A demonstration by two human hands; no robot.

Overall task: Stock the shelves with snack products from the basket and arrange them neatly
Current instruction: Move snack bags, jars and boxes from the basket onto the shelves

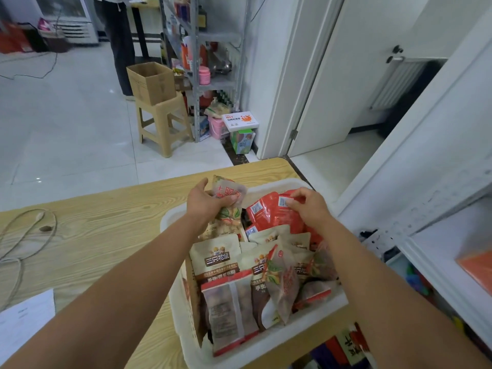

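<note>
Snack packets (216,262) filling the white basket (266,351) on the desk (106,222) look light, soft and slippery, best pinched at a sealed edge, as the left hand (206,202) grips a printed pouch (226,190) and the right hand (310,206) pinches a red pouch (271,211) in its fingers (294,206).

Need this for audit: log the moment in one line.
left hand grips pale pack | right hand pinches red pack | both over basket on table

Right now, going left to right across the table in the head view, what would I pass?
loose cord → left hand → beige snack packet it grips → red packet → right hand pinching it → white shelf
</note>
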